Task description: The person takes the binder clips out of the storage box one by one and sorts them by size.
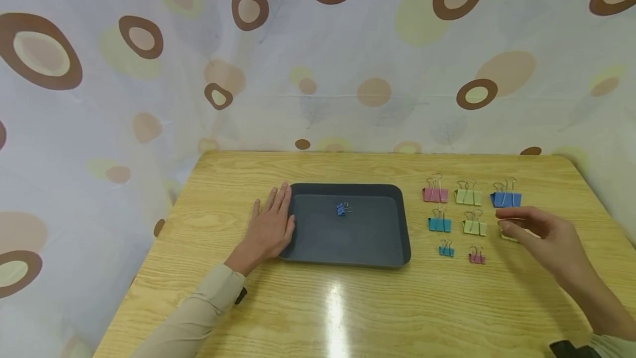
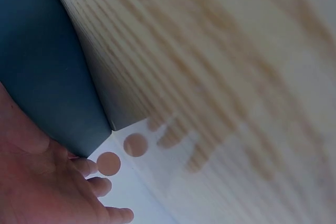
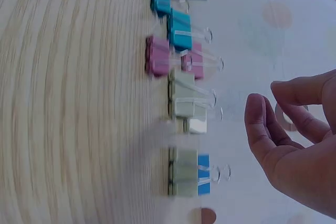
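My left hand [image 1: 270, 231] lies with straight fingers along the left side of a dark grey tray [image 1: 343, 243], touching its rim. Inside the tray is a small blue binder clip [image 1: 341, 210]. Over the right part of the table hovers my right hand [image 1: 554, 242], fingers loosely bent, thumb and fingertips apart with nothing between them. Partly hidden behind that hand is a pale green binder clip [image 1: 508, 235], seen whole in the right wrist view as a green clip [image 3: 182, 172]. A large blue binder clip [image 1: 507, 200] stands just beyond the fingertips.
Right of the tray, other binder clips stand in rows: large pink [image 1: 435, 195] and green [image 1: 468, 198], medium teal [image 1: 440, 225] and green [image 1: 475, 228], small teal [image 1: 446, 251] and pink [image 1: 477, 259]. A patterned curtain [image 1: 338, 126] hangs behind the wooden table [image 1: 278, 314].
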`<state>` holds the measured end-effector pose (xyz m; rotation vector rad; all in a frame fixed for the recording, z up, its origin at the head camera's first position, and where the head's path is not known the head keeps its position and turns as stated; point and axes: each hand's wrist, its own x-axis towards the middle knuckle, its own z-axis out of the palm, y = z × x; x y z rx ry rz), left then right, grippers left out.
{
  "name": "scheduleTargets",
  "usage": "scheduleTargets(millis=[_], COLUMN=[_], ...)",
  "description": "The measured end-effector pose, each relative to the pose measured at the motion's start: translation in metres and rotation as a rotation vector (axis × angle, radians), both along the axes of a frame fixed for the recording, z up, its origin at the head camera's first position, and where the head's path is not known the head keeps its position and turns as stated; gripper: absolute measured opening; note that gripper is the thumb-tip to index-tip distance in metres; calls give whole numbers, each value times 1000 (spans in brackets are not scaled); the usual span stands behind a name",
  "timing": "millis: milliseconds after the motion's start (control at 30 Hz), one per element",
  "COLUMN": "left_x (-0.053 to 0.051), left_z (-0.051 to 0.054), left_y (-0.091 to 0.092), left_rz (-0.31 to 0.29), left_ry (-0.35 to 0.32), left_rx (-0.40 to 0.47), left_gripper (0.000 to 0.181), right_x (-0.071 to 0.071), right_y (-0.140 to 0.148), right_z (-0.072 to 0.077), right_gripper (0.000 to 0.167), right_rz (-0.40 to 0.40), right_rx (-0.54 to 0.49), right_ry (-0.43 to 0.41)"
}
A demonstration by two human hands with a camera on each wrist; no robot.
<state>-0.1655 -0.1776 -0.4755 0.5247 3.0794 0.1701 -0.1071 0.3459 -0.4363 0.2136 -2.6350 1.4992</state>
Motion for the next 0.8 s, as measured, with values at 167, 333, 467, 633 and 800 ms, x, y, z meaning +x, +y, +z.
scheduleTargets(millis=[167, 333, 467, 633, 800], left_x=[0, 1, 0, -1, 0], left_z=[-1, -1, 0, -1, -1], left_y=[1, 0, 1, 0, -1], left_rz=[-2, 2, 1, -1, 0], left_ry=[4, -2, 10, -2, 1], left_rx=[-11, -15, -7, -25, -26], left_gripper=[66, 65, 65, 65, 66], right_x=[1, -1, -5, -12, -20], right_y=[-25, -50, -70, -94, -118], right_z=[1, 1, 1, -1, -7], right_gripper=[27, 26, 27, 27, 26], right_rz=[35, 86, 131, 163, 203], right_rx=[-4, -34, -79, -114, -164], right_ry=[13, 35, 50, 47, 59])
